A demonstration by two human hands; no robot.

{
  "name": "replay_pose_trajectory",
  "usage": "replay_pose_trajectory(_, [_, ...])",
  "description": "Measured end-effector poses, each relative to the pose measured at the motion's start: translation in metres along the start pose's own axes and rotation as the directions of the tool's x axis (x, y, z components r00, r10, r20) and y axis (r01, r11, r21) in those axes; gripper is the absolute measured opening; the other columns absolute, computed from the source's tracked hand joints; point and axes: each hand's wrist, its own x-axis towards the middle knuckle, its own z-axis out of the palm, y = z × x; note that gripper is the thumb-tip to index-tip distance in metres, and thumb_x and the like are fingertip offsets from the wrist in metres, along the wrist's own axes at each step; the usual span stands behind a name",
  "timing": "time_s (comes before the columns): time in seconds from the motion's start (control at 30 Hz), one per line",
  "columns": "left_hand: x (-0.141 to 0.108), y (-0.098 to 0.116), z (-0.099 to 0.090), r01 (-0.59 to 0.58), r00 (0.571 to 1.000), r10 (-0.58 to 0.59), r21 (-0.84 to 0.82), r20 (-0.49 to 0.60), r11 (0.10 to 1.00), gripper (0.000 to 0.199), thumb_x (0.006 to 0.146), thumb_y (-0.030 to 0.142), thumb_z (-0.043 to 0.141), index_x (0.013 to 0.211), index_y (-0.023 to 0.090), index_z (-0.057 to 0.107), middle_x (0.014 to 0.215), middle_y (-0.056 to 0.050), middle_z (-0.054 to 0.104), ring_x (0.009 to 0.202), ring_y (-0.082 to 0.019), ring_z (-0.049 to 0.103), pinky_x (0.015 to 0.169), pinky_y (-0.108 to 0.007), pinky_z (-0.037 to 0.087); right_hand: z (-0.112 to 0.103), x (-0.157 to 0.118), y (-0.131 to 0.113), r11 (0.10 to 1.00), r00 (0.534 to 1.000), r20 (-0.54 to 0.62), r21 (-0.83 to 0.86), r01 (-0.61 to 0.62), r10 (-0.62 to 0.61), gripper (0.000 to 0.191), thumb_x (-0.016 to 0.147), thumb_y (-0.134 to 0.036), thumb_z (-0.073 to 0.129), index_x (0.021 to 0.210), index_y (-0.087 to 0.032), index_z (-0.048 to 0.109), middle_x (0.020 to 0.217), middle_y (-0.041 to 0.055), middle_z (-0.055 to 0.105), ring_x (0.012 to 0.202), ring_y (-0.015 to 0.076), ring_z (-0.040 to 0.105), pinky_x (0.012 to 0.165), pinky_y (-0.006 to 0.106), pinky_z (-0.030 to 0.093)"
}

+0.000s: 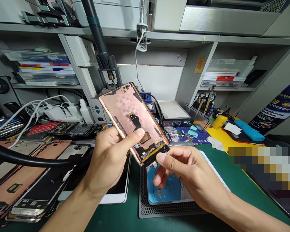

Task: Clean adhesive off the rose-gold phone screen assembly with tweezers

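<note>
Tilted in the air over the bench is a phone screen panel [145,112], its copper-pink back facing me. A black flex cable [134,120] lies on its middle. My left hand [113,153] is closed on the panel's left edge, the thumb lying across the back. At the lower end, my right hand [181,161] pinches the black flex strip [157,156] along the bottom edge between thumb and fingers. Below the right hand, a blue packet [168,190] lies on a dark perforated mat [169,211].
Several phone panels [31,167] lie at the left, beside a white-framed tablet [116,193]. A black hose [38,160] crosses above them. Behind stand a flat-topped heating plate [175,111] and a black arm [96,32]. A yellow bottle [219,120] and spray can [277,106] are at right.
</note>
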Motion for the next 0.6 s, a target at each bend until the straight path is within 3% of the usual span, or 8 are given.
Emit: replay_pose_trajectory(0.6, [0.0006,0.0007,-0.0017,0.029,0.999,-0.03,0.023,0.015,0.999,0.015,0.088,0.028,0.07,0.083,0.015,0.075,0.089,-0.006,0.076,0.082,-0.023,0.069,0.076,-0.034,0.056,-0.0016,-0.003,-0.0017,1.0,1.0,0.025,-0.016,0.005,-0.005,0.039,0.093,-0.043,0.07,0.068,-0.014,0.065,0.068,0.0094,0.073,0.06,0.0152,0.062,0.064,0.026,0.05])
